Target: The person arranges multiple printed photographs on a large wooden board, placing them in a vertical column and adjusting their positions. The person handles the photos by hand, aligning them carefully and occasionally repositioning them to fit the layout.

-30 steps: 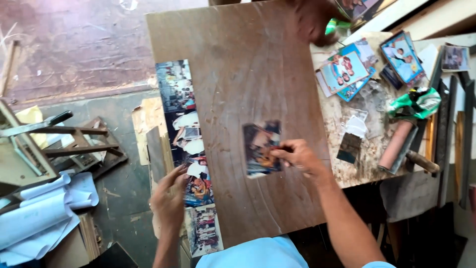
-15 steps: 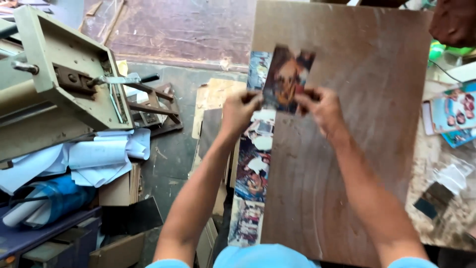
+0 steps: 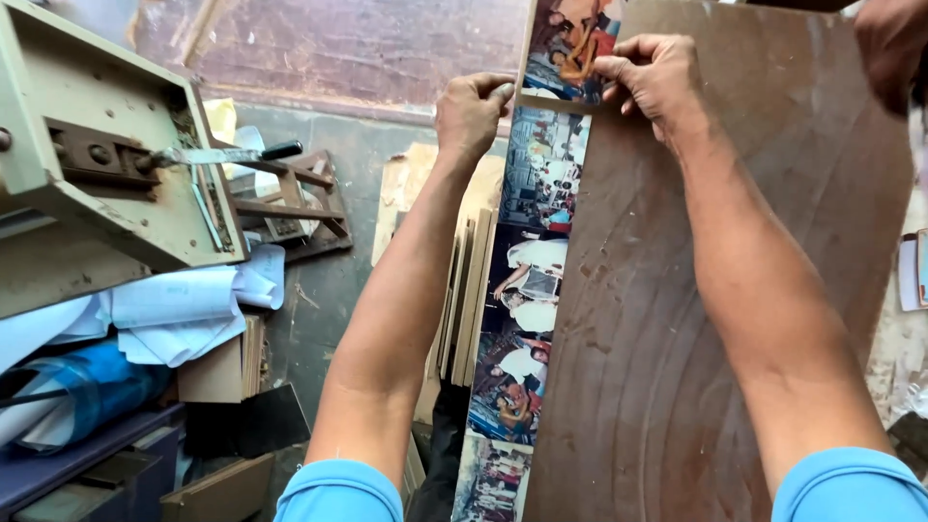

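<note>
A large brown board [image 3: 735, 261] lies in front of me, with a column of colour photos [image 3: 527, 290] running down its left edge. At the far end of that column sits one more photo [image 3: 568, 43]. My left hand [image 3: 472, 114] pinches that photo's left edge, fingers curled. My right hand [image 3: 655, 77] grips its right edge from above, fingertips on the print. Both forearms stretch out over the board and the photo column.
A grey-green metal machine [image 3: 97, 164] with a black-handled blade [image 3: 222, 155] stands at left above rolled papers [image 3: 174, 309]. Thin boards [image 3: 469, 280] lean upright beside the photo column. Another person's hand [image 3: 889, 48] shows at the top right. More prints [image 3: 913, 271] lie at right.
Both hands have carried the single photo further up the board to the top of the column. My view has swung left and closer.
</note>
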